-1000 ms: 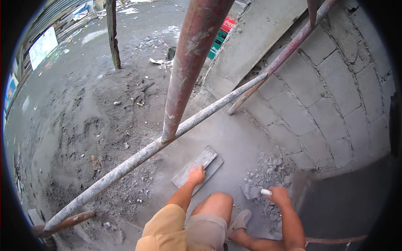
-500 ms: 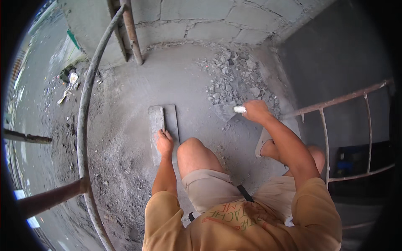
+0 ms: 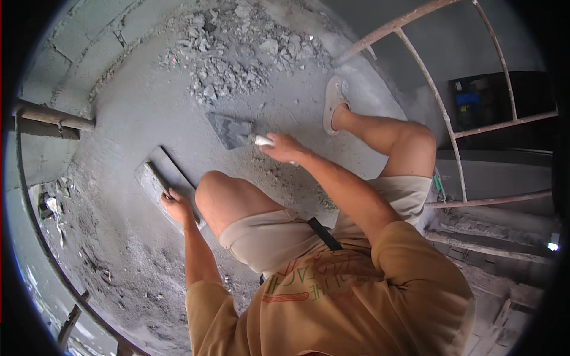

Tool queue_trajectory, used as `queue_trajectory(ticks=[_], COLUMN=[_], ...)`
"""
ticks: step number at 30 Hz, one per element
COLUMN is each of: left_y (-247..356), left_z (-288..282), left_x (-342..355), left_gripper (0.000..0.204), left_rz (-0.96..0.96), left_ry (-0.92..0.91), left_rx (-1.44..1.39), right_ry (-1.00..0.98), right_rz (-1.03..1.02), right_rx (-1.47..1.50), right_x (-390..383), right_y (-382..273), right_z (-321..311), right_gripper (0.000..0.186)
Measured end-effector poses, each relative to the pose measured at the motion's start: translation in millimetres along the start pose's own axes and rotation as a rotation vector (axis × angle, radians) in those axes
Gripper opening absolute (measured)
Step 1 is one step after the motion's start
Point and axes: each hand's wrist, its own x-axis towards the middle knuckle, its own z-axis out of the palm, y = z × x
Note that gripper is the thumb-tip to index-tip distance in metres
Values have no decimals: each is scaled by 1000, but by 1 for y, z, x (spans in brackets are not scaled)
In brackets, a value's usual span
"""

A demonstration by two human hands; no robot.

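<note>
Left hand (image 3: 176, 206): centre left of frame, fingers closed on the dark handle of a flat rectangular float (image 3: 159, 181) lying on the floor (image 3: 136, 113).
Right hand (image 3: 284, 148): centre, fingers gripping a trowel (image 3: 233, 130) by its white handle; grey wedge blade on floor.
Rubble (image 3: 237, 50): coarse grey chunks, upper centre.
Change: view swung; rubble nearer the top edge.
</note>
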Motion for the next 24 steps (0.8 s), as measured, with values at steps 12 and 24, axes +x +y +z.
queue_trajectory(ticks=[12, 24], left_y=[-7, -1], left_z=[-3, 7], left_x=[1, 4], left_gripper=[44, 43], left_rz=[15, -30], left_ry=[1, 45], left_rx=[13, 74], right_ry=[224, 584], right_rz=[-1, 232], right_rx=[-376, -341], right_x=[-61, -14], right_y=[27, 134], right_z=[-205, -367], right_gripper=[44, 56])
